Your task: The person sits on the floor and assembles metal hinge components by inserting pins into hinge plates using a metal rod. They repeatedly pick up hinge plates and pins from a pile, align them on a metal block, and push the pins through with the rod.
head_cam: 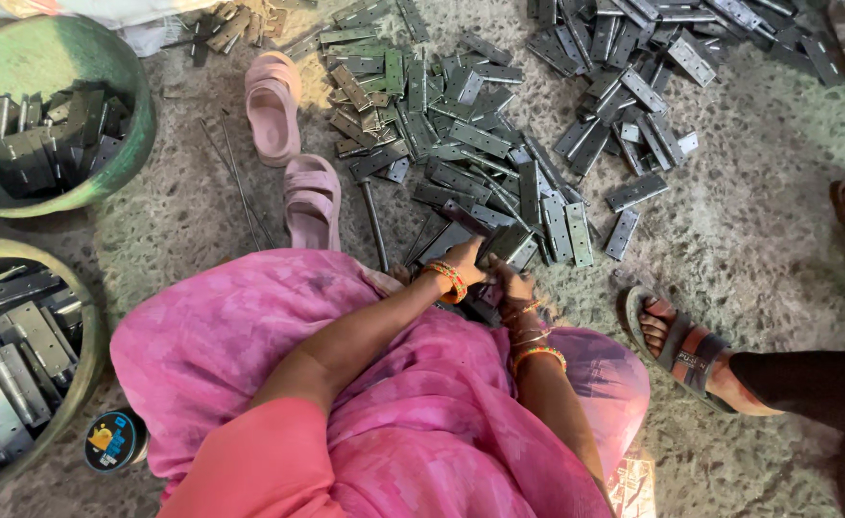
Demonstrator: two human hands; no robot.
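Observation:
I sit on the floor in pink clothing, both arms reaching forward over my lap. My left hand [464, 257] grips a grey metal hinge leaf [446, 240] at its near edge. My right hand [513, 285] holds a second hinge piece [505, 244] right beside it; the two pieces touch. Beaded bangles circle both wrists. Just beyond my hands spreads a heap of grey and greenish metal hinges [441, 134] on the stone floor. A thin metal pin [374, 225] lies at the heap's near edge.
Two green tubs, one at upper left [139, 86] and one at lower left [91, 355], hold more hinges. Pink sandals [293, 144] lie ahead to the left, thin rods [235, 177] beside them. Another hinge pile [633, 67] lies at upper right. Someone's sandalled foot [677, 341] is at right. A small round tin [115, 439] sits by my knee.

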